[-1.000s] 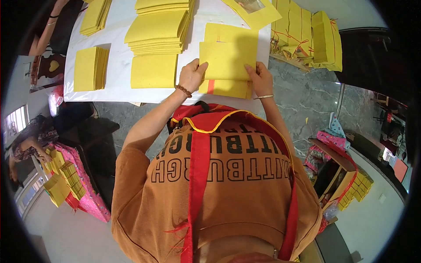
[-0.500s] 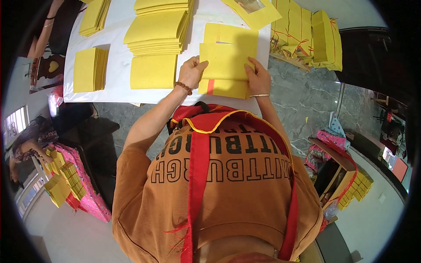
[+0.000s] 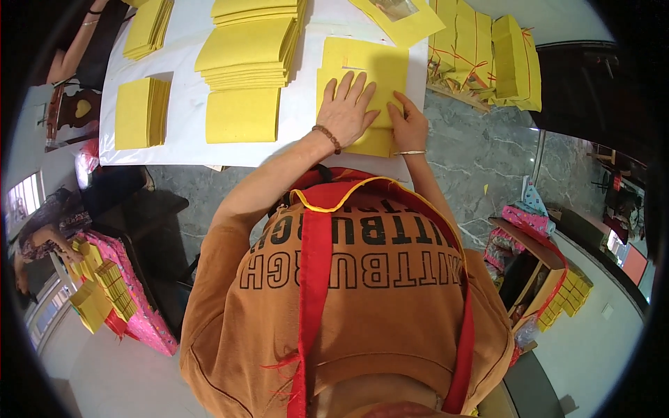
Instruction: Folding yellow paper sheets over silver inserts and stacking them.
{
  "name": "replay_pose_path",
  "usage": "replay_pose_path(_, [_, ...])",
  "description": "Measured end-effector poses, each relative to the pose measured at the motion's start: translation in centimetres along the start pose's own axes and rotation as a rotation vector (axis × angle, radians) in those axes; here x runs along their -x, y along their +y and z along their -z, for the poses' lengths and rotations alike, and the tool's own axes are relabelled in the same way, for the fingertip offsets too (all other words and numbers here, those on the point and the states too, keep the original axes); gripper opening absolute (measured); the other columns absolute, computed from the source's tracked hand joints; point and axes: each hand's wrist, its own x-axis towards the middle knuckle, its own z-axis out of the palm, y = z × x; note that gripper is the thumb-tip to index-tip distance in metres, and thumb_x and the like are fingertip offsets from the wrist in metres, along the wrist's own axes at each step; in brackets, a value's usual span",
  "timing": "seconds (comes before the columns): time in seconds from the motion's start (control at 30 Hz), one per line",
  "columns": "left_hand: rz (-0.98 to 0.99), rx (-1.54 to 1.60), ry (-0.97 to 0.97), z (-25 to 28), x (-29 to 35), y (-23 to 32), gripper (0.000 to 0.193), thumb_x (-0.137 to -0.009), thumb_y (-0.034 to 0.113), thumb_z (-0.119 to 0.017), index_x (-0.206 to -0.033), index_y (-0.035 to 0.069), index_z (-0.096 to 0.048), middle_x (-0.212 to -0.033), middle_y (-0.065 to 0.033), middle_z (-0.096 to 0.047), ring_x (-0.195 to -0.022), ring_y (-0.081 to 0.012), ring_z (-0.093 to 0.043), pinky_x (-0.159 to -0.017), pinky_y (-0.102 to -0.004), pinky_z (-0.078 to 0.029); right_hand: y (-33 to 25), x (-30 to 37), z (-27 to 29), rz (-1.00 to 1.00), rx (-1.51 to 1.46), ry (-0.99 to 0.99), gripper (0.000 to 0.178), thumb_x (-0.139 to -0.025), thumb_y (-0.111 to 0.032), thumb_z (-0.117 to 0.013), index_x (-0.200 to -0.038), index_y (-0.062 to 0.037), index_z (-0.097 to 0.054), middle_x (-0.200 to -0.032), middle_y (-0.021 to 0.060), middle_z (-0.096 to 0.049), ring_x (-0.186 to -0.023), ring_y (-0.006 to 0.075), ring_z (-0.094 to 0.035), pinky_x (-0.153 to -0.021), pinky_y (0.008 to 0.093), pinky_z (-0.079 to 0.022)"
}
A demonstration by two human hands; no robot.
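Yellow paper sheets lie stacked near the right edge of the white-covered table, one sheet folded across the lot. My left hand rests flat on the folded sheet with its fingers spread. At the right edge of that paper, my right hand pinches the side between thumb and fingers. My left palm hides the middle of the sheet. Left of my hands stand a thick pile of folded yellow paper and a thinner folded piece before it.
Further left on the white table cover is another folded pile. Yellow bundles tied with red string stand beyond the table's right side. Another person's arm reaches in at the far left. Grey marble floor lies at right.
My left hand has let go of the sheet's left edge and moved right onto its top, fingers now spread flat. My right hand stays at the right edge.
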Motion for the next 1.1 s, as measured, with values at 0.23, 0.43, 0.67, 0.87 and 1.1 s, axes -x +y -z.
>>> replay_pose_path(0.23, [0.015, -0.008, -0.034, -0.6, 0.2, 0.0, 0.053, -0.084, 0.038, -0.052, -0.127, 0.008, -0.044, -0.134, -0.0142, -0.038, -0.126, -0.0328, -0.031, -0.101, -0.0521, -0.022, -3.5, 0.6, 0.5, 0.466, 0.556, 0.159, 0.043, -0.079, -0.027, -0.060, -0.118, -0.0119, -0.053, -0.115, 0.0117, -0.053, -0.104, 0.0284, -0.051, -0.086, 0.0451, -0.037])
replay_pose_path(0.43, [0.005, 0.161, -0.022, -1.0, 0.4, -1.6, 0.048, -0.085, 0.027, -0.049, -0.128, 0.005, -0.042, -0.130, -0.0147, -0.043, -0.124, -0.0310, -0.035, -0.103, -0.0467, -0.024, -2.8, 1.0, -3.3, 0.641, 0.160, -0.147, 0.051, -0.085, -0.034, -0.048, -0.129, -0.0093, -0.041, -0.136, 0.0151, -0.036, -0.127, 0.0293, -0.033, -0.102, 0.0504, -0.021])
replay_pose_path(0.67, [0.220, 0.772, 0.177, 1.9, 0.3, -3.7, 0.042, -0.091, 0.022, -0.044, -0.129, 0.004, -0.041, -0.121, -0.0144, -0.052, -0.120, -0.0301, -0.042, -0.100, -0.0378, -0.029, -2.3, 0.9, -4.5, 0.619, 0.699, -0.212, 0.058, -0.089, -0.039, -0.039, -0.137, -0.0091, -0.028, -0.142, 0.0097, -0.029, -0.132, 0.0285, -0.025, -0.105, 0.0519, -0.015])
replay_pose_path(0.87, [-0.044, 0.076, -0.099, 0.9, 2.0, -3.6, 0.066, -0.084, 0.049, -0.045, -0.137, 0.012, -0.033, -0.141, -0.0146, -0.028, -0.130, -0.0362, -0.024, -0.099, -0.0508, -0.025, -2.9, 1.0, -4.4, 0.640, 0.772, -0.202, 0.056, -0.088, -0.039, -0.041, -0.135, -0.0087, -0.033, -0.142, 0.0092, -0.030, -0.132, 0.0268, -0.026, -0.105, 0.0524, -0.015])
replay_pose_path(1.1, [-0.099, -0.002, -0.121, 1.9, 1.7, -3.1, 0.072, -0.078, 0.058, -0.049, -0.135, 0.015, -0.037, -0.139, -0.0165, -0.030, -0.129, -0.0354, -0.025, -0.097, -0.0565, -0.024, -0.6, -0.7, -0.9, 0.470, 0.754, -0.150, 0.064, -0.087, -0.046, -0.043, -0.137, -0.0081, -0.031, -0.145, 0.0108, -0.025, -0.134, 0.0262, -0.022, -0.105, 0.0533, -0.015])
